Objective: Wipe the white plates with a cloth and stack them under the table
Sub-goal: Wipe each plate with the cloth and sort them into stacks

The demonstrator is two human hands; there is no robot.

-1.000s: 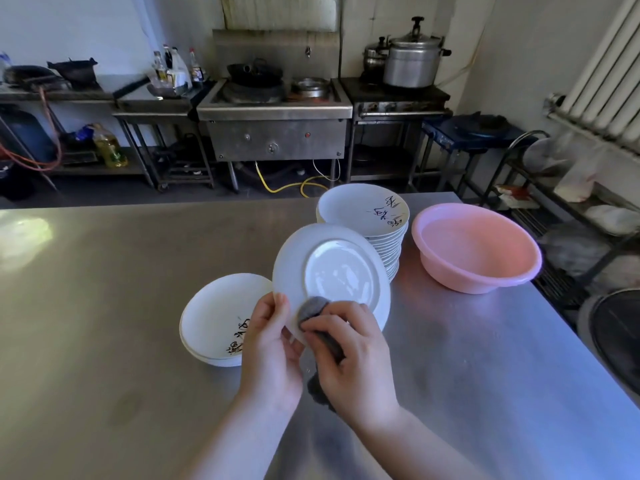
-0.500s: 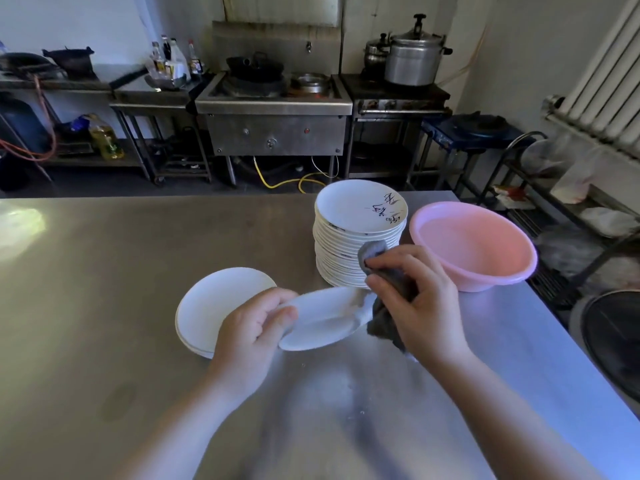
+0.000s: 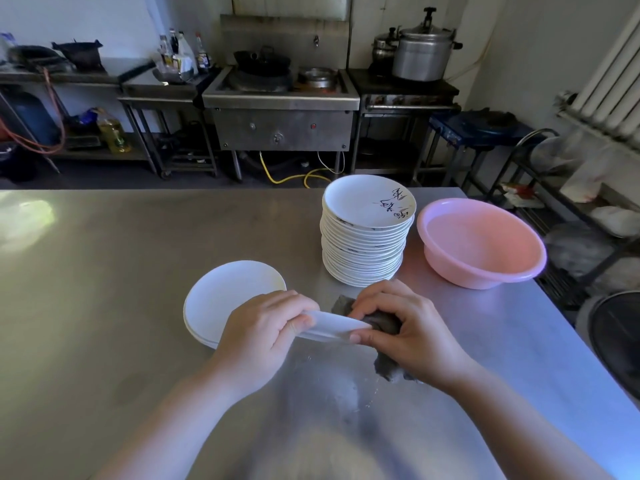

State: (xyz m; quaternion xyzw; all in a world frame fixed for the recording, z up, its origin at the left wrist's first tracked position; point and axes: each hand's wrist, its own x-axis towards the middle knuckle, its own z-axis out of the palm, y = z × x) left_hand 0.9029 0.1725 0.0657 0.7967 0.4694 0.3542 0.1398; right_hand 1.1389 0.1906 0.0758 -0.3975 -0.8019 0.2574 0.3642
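Note:
A white plate [image 3: 330,326] hangs nearly edge-on just above the steel table [image 3: 104,271]. My left hand [image 3: 263,330] grips its left rim. My right hand [image 3: 405,327] holds a dark grey cloth [image 3: 384,323] wrapped over the plate's right edge, thumb under the rim. A tail of the cloth trails down behind my right wrist. To the left lies a short pile of white plates [image 3: 228,292]. Behind my hands stands a tall stack of white plates [image 3: 367,233] with black writing on the top one.
A pink plastic basin [image 3: 485,244] sits right of the tall stack, near the table's right edge. Beyond the table are a steel stove [image 3: 280,109], a large pot [image 3: 422,53] and shelving. A wire rack [image 3: 571,209] stands to the right.
The plate went from tilted up facing me to nearly flat and low over the table. My right hand with the cloth slid from the plate's face to its right edge.

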